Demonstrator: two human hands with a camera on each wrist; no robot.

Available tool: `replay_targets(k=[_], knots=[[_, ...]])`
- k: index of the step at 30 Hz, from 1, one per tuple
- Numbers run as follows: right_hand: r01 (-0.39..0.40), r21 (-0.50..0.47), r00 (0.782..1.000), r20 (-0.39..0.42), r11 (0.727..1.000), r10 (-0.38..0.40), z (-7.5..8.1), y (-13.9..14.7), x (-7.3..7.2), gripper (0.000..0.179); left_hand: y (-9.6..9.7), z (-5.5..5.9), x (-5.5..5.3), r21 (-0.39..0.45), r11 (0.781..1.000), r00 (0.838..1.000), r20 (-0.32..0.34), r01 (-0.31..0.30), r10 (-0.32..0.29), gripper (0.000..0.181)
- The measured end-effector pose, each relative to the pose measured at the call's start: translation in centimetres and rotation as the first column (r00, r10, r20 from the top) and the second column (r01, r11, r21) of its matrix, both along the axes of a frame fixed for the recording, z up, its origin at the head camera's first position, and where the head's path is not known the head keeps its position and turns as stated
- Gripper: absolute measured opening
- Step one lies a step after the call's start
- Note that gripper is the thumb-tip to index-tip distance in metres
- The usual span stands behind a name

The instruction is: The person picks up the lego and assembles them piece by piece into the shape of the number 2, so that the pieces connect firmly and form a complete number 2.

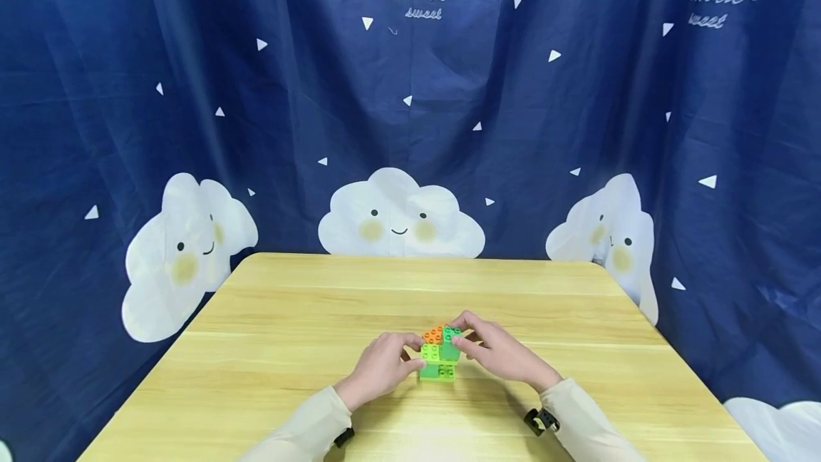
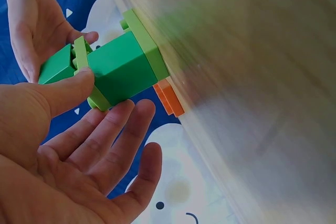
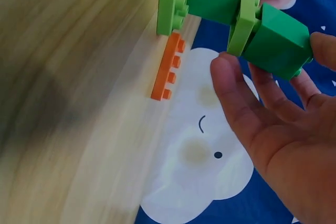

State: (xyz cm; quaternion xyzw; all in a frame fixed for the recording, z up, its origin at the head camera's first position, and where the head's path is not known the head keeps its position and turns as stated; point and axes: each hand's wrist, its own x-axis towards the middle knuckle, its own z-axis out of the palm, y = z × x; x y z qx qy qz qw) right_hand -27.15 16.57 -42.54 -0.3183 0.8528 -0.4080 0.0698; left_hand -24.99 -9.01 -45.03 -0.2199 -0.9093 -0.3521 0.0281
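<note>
A small stack of toy building bricks stands on the table between both hands. At its bottom is a lime plate (image 3: 170, 6) with bare studs at one end, and on it a green brick (image 2: 121, 64). Above lies a second lime plate (image 1: 431, 352), which my left hand (image 1: 381, 366) pinches between thumb and fingers. My right hand (image 1: 497, 348) grips another green brick (image 3: 278, 43) at the top right; whether it sits fully on the studs I cannot tell. Behind the stack, an orange plate (image 3: 167, 69) lies studs up on the table.
The wooden table (image 1: 288, 319) has rounded far corners. A dark blue curtain (image 1: 410, 91) with white clouds and triangles hangs behind and around it. Dark straps (image 1: 541, 421) sit at the wrists by the light sleeves.
</note>
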Motion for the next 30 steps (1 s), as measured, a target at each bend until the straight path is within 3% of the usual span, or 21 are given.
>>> replay_targets(k=[6,10,30], knots=[[-0.044,-0.073,0.989,0.138,0.996,0.054,-0.24,0.06,-0.16,0.036,0.06,0.04,-0.03,0.002,1.0,1.0,-0.001,0.0,0.0,0.03],[-0.051,-0.093,0.982,0.177,0.994,0.067,-0.41,0.1,-0.21,0.033,0.09,0.1,0.06,0.001,1.0,1.0,0.0,-0.002,0.002,0.029],[-0.02,-0.082,0.991,0.13,0.996,0.031,-0.53,-0.04,-0.16,0.029,0.05,-0.07,-0.06,-0.001,1.0,1.0,-0.006,-0.006,0.006,0.029]])
